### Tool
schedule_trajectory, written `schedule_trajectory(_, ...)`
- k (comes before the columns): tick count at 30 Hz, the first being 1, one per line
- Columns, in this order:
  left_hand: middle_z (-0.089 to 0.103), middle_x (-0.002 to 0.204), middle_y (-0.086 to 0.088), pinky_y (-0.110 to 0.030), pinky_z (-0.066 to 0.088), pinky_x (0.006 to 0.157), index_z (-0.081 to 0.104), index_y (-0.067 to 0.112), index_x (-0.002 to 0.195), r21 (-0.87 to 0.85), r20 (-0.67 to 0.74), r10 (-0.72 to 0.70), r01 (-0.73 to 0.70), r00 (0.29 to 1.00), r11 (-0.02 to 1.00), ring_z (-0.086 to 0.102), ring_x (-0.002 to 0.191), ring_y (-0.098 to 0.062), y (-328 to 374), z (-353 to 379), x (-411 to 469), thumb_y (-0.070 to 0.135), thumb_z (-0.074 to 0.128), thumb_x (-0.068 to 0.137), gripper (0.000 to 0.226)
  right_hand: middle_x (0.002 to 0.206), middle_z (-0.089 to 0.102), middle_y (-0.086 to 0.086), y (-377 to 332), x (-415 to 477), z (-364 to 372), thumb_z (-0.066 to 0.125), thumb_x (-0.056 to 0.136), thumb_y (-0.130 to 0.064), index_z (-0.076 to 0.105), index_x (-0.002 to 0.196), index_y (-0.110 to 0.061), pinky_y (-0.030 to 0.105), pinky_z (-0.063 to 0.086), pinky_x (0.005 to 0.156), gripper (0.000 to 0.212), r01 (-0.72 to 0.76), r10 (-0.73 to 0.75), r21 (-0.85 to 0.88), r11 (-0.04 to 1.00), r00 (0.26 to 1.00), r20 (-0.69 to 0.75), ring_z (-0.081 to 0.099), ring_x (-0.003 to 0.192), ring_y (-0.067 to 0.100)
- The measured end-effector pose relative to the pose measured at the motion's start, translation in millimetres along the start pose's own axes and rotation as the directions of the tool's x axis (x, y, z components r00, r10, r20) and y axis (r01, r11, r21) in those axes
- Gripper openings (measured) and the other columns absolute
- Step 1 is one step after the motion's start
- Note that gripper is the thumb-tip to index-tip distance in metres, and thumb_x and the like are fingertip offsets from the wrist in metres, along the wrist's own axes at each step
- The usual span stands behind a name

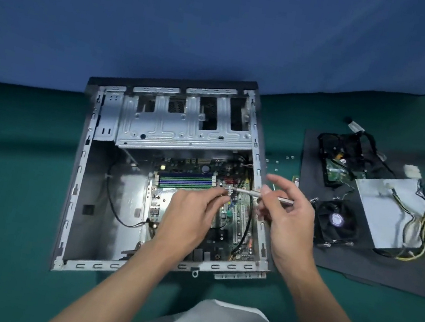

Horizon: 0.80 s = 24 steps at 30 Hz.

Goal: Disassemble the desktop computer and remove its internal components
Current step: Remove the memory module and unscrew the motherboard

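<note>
The open computer case (166, 181) lies on the green floor, its motherboard (199, 200) still seated inside. Over the board, the right hand (288, 217) pinches a silver screwdriver (261, 194) while the left hand's (189, 213) fingertips close at its tip, probably taking a freed screw. Next, likely set it aside right of the case.

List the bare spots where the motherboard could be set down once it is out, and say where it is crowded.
Free: green mat left of the case, and the near strip of the black sheet in front of the fan. Crowded: the rest of the sheet, with fan, power supply and cables.
</note>
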<state>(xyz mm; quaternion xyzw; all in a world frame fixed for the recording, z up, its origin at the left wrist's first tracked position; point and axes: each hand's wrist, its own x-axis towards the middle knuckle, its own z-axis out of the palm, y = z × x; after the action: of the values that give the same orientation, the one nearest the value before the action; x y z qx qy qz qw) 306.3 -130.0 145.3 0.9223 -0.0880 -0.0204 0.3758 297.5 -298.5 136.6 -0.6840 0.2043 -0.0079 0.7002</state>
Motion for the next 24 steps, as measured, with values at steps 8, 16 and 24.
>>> schedule_trajectory(8, 0.074, 0.101, -0.001, -0.033, 0.055, 0.081, 0.077, 0.015, 0.096, 0.159, -0.094, 0.325, -0.308, 0.941, 0.938, 0.069, 0.091, -0.017, 44.9, 57.4, 16.8, 0.024, 0.072, 0.085, 0.015, 0.069, 0.06, 0.004, 8.9, 21.5, -35.1, 0.06, 0.086, -0.021, 0.065, 0.089, -0.002, 0.023, 0.053, 0.061, 0.019, -0.379, 0.448, 0.774, 0.507, 0.883, 0.139, 0.064, 0.065, 0.014)
schedule_trajectory(16, 0.064, 0.126, 0.0, -0.036, 0.037, 0.097, 0.077, 0.028, 0.096, 0.291, 0.005, 0.265, -0.255, 0.964, 0.922, 0.056, 0.117, -0.021, 51.9, 107.1, 21.5, 0.03, 0.075, 0.082, 0.014, 0.086, 0.065, 0.015, 18.8, 32.3, -40.8, 0.05, 0.098, -0.029, 0.061, 0.082, -0.004, 0.021, 0.053, 0.049, 0.032, -0.453, 0.589, 0.876, 0.165, 0.757, 0.281, 0.067, 0.074, 0.02)
schedule_trajectory(24, 0.036, 0.153, -0.003, -0.034, 0.031, 0.108, 0.051, 0.019, 0.139, 0.344, 0.055, 0.137, -0.148, 0.989, 0.927, 0.034, 0.139, -0.017, 47.9, 101.6, 19.0, 0.036, 0.051, 0.098, 0.045, 0.109, 0.067, 0.012, 41.0, 64.2, -24.2, 0.051, 0.098, -0.026, 0.064, 0.115, -0.005, 0.035, 0.056, 0.08, 0.029, -0.579, 0.679, 0.722, 0.38, 0.704, 0.207, 0.067, 0.098, 0.026)
